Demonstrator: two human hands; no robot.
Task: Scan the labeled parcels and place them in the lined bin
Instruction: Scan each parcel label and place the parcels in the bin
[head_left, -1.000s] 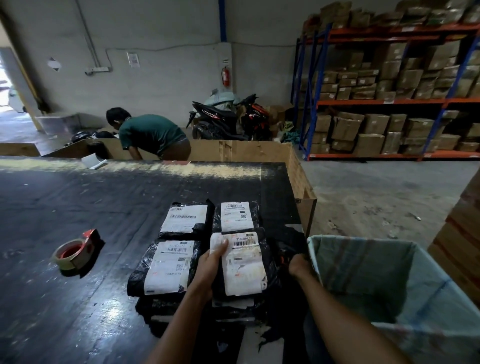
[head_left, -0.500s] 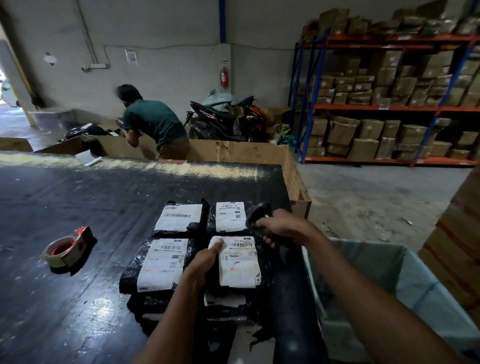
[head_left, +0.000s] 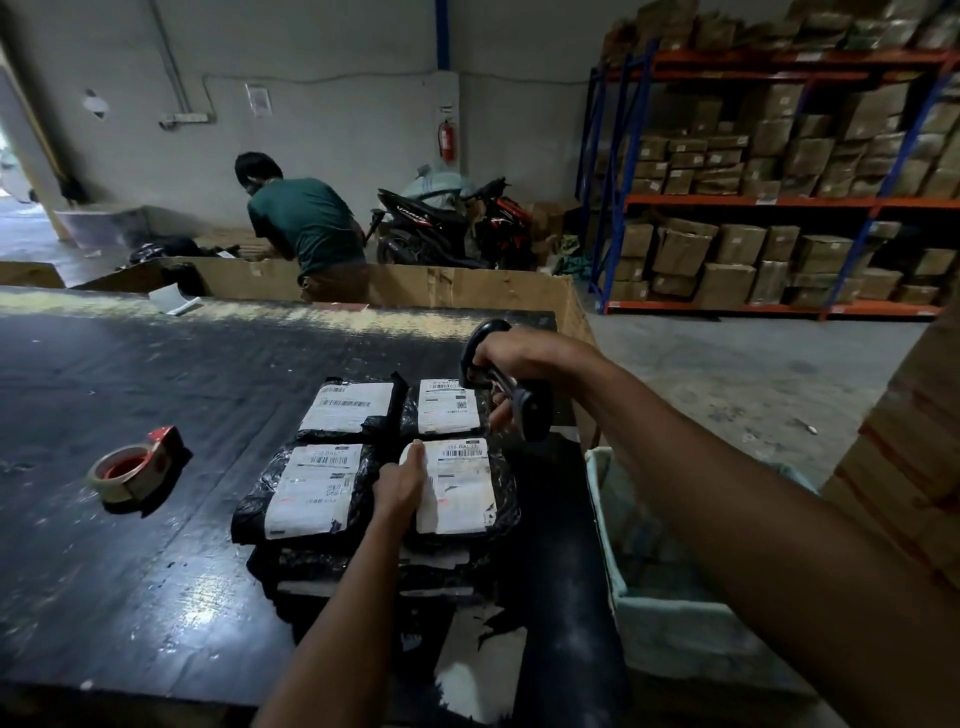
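Several black plastic parcels with white labels lie stacked near the front right of the dark table (head_left: 130, 545). My left hand (head_left: 402, 486) holds the left edge of the near-right parcel (head_left: 460, 488), thumb on its label. Beside it lies the near-left parcel (head_left: 311, 491). Behind are the far-left parcel (head_left: 348, 410) and far-right parcel (head_left: 449, 408). My right hand (head_left: 519, 358) grips a black barcode scanner (head_left: 511, 387) above the far-right parcel, its head pointing down at the labels. The lined bin (head_left: 639, 608) stands right of the table, below my right arm.
A tape dispenser (head_left: 135, 467) with a red core lies on the table's left. A person in a green shirt (head_left: 306, 228) bends over large cardboard boxes (head_left: 467, 286) beyond the table. A motorbike (head_left: 447, 223) and shelving with cartons (head_left: 779, 182) stand behind.
My right hand came up from beside the parcels with the scanner and now holds it higher over the far-right parcel. My left hand stays on the near-right parcel.
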